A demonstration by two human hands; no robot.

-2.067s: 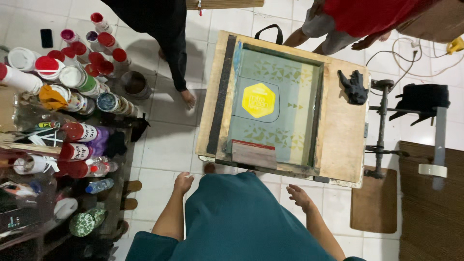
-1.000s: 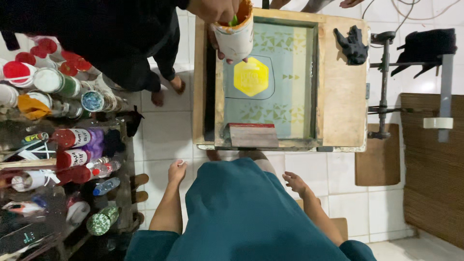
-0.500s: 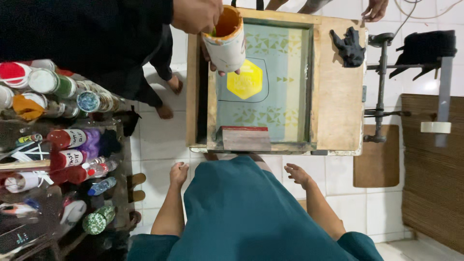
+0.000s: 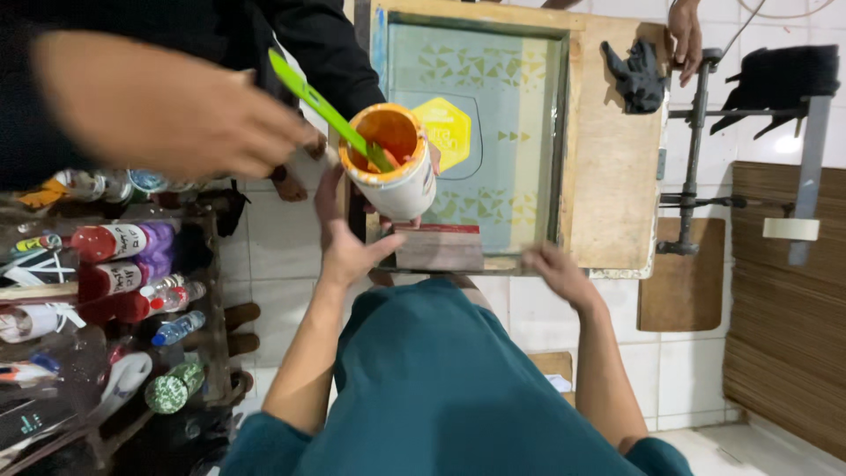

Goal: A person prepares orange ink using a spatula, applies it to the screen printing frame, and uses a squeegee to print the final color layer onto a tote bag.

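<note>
- Head view, cup (image 4: 394, 163): white, its inside coated orange, it stands upright just above my left hand (image 4: 345, 242), over the near-left corner of the printing screen (image 4: 480, 132). My left fingers are spread open and reaching up at its base; whether they already touch it I cannot tell.
- Green stick (image 4: 328, 110) leans in the cup, its long axis slanting up and away to the left of the cup, toward another person's hand (image 4: 167, 115), which is blurred.
- My right hand (image 4: 557, 273) lies to the right of the cup, well apart from it, palm down with loose open fingers at the near edge of the screen's wooden frame. The left hand is clearly the nearer one.
- Wooden block (image 4: 438, 247) sits on the screen just below the cup, between my hands.
- Hidden: fingers behind the cup's far side show only as tips, and whose they are is hard to make out. Bottles (image 4: 123, 264) to the left of the cup are partly cut off.
</note>
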